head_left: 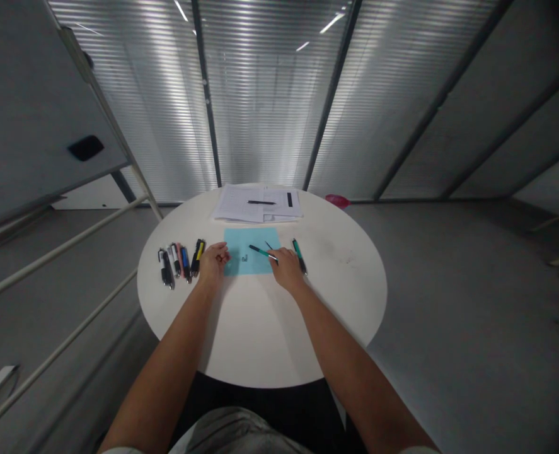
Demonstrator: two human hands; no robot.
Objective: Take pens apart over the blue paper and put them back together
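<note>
A light blue sheet (241,239) lies on the round white table between my hands. My right hand (287,266) is closed on a green-and-black pen (259,250), which slants over the right part of the sheet. Just beyond that hand, a thin dark piece (268,245) rests on the blue. Several tiny dark parts (244,258) sit near the sheet's middle. My left hand (214,258) is at the sheet's left edge, fingers loosely curled and apart, with nothing visible in them. To the right of my right hand lies a second green-and-black pen (299,254).
Several pens (175,261) in black, white, pink and blue lie at the table's left, with yellow-and-black ones (197,255) beside my left hand. Printed papers (239,203) with a dark pen (261,202) on them are at the back. A white metal frame (62,249) stands left of the table.
</note>
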